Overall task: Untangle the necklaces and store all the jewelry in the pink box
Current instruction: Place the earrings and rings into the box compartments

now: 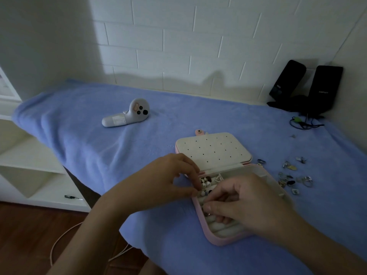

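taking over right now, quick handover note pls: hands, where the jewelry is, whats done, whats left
Left hand: fingers curled at the left rim of the pink box; cannot tell if it grips anything.
Right hand: over the box's ring rolls, fingertips pinched; anything between them is hidden.
Done: box lies open on the blue towel, with small pieces in its upper-left compartment.
Left: loose jewelry on the towel to the right of the box. No necklaces clearly visible.

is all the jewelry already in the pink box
No, loose jewelry lies on the blue cloth right of the pink box.
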